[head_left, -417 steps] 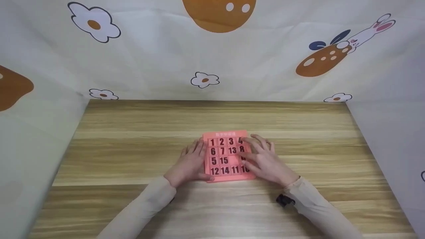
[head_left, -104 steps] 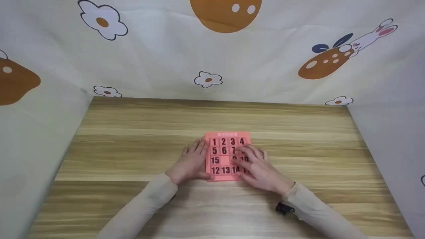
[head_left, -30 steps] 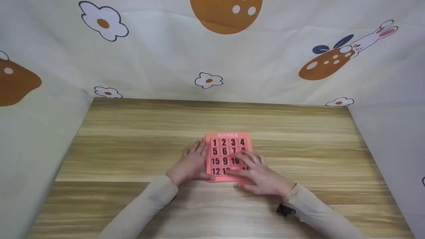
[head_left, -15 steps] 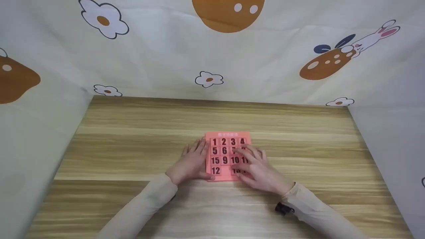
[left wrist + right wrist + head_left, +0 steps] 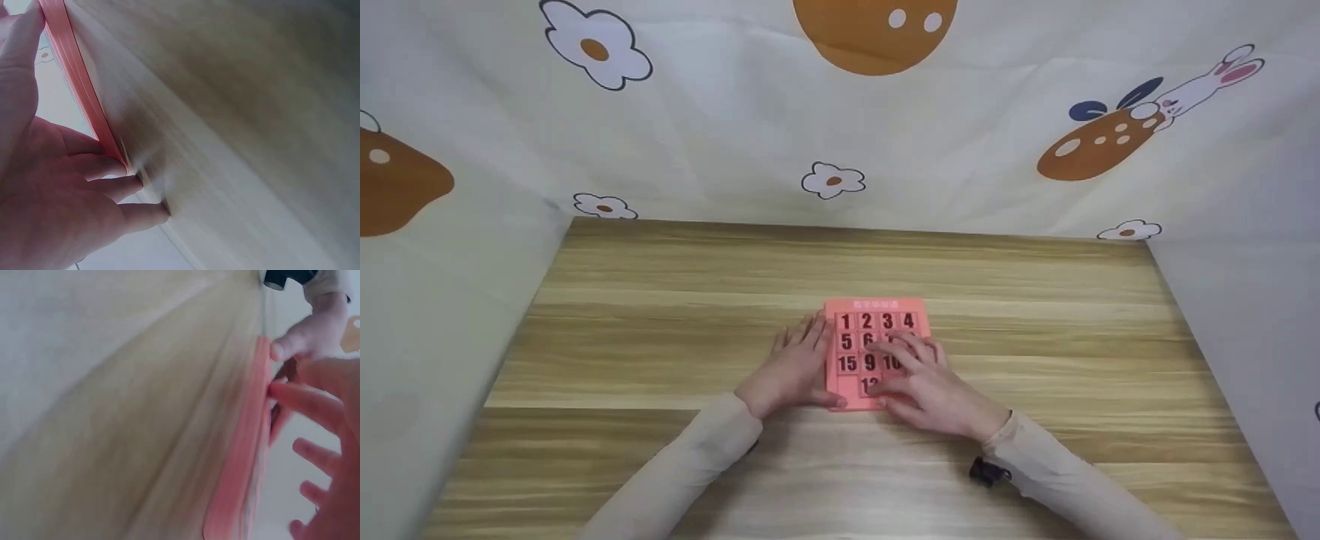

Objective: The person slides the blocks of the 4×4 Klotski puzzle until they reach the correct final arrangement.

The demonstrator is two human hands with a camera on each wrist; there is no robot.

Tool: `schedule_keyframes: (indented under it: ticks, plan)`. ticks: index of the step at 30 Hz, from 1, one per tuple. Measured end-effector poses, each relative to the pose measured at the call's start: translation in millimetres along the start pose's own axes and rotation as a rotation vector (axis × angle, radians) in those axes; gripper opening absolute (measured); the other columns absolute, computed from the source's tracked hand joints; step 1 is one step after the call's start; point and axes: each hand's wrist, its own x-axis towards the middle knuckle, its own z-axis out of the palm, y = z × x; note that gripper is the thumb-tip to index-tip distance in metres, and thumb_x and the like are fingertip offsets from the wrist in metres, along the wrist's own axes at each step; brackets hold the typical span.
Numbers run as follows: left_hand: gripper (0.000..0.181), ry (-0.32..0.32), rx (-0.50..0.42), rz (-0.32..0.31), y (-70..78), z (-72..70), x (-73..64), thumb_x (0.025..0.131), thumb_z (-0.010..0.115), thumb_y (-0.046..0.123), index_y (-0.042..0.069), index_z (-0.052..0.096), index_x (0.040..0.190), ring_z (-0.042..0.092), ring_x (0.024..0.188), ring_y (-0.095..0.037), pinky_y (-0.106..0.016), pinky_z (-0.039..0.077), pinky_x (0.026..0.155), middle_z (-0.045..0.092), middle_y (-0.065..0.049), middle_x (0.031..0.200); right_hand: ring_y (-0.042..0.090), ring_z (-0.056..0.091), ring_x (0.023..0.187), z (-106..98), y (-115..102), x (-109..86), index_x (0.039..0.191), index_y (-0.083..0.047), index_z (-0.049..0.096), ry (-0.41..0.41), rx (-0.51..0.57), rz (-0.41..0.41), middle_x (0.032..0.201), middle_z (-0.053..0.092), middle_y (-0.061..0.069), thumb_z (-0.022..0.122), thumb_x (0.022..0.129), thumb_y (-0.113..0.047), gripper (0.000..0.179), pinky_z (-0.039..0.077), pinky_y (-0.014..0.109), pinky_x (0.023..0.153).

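Observation:
A pink sliding number puzzle (image 5: 832, 379) lies flat on the wooden table, with the bottom-left cell vacant. Fairly straight fingers of my left hand (image 5: 784, 371) rest along its left edge, while the thumb touches the near left corner. In the left wrist view, the left fingertips (image 5: 147, 215) also touch the table. My right hand (image 5: 941, 386) reaches over the puzzle's right side, a finger touching the bottom-row tile (image 5: 868, 385) beside the vacant cell. Its other fingers spread above the tiles and hide several numbers on the right. The puzzle's pink edge (image 5: 242, 455) shows in the right wrist view.
The wooden table (image 5: 660, 300) extends around the puzzle on every side. A pale cloth (image 5: 720, 127) printed with flowers, orange shapes and a rabbit stands behind it and at both sides. A small black device (image 5: 988, 472) sits at the right wrist.
Over the frames, tiles have been slid about. Since half a second ago, the 12 tile has moved right from the bottom-left cell. My right hand has shifted left; the left hand has stayed.

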Motion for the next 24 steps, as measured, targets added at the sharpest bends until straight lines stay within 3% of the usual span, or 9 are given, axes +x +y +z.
schedule_keyframes:
  ticks: [2,4,9,15,24]
  plan:
    - [0.125,-0.002,-0.006,-0.005,0.0,0.4,-0.2,0.069,0.076,0.061,-0.003,0.009,0.153,0.003,0.144,-0.037,-0.058,0.004,0.113,0.002,-0.021,0.158,0.04,0.025,0.137,-2,2,-0.8,0.099,-0.021,0.076,0.041,0.002,0.015,0.146,0.04,0.012,0.064,0.091,-0.034,0.019,0.021,0.068,0.102]
    - [0.125,-0.002,-0.009,-0.004,-0.1,0.6,-0.7,0.069,0.075,0.061,-0.002,0.009,0.153,0.003,0.144,-0.038,-0.058,0.004,0.113,0.001,-0.021,0.158,0.04,0.026,0.136,-2,3,0.1,0.105,-0.021,0.075,0.05,0.004,0.019,0.146,0.04,0.013,0.064,0.091,-0.033,0.021,0.021,0.067,0.102]
    - [0.122,0.002,0.009,0.01,-0.3,-0.4,-2.6,0.071,0.074,0.062,-0.003,0.01,0.153,0.004,0.144,-0.037,-0.058,0.006,0.113,0.004,-0.021,0.158,0.042,0.021,0.138,3,-2,11.1,0.133,-0.023,0.06,-0.04,-0.03,0.045,0.152,0.029,0.016,0.058,0.093,-0.039,0.043,0.018,0.067,0.106]
    - [0.12,0.009,0.017,0.023,-0.5,-0.6,-1.3,0.072,0.075,0.061,-0.005,0.013,0.152,0.006,0.144,-0.038,-0.06,0.009,0.113,0.008,-0.022,0.158,0.041,0.014,0.142,4,-10,25.1,0.138,-0.025,0.056,-0.151,-0.071,0.005,0.156,0.021,0.015,0.052,0.095,-0.049,0.05,0.014,0.067,0.107]
    - [0.12,0.0,0.006,0.016,-0.2,-0.4,-0.9,0.073,0.074,0.06,-0.005,0.012,0.152,0.004,0.144,-0.038,-0.06,0.007,0.113,0.004,-0.022,0.158,0.042,0.02,0.139,6,-5,23.1,0.141,-0.018,0.052,-0.069,-0.112,0.028,0.153,0.026,0.018,0.055,0.094,-0.045,0.055,0.018,0.063,0.108]
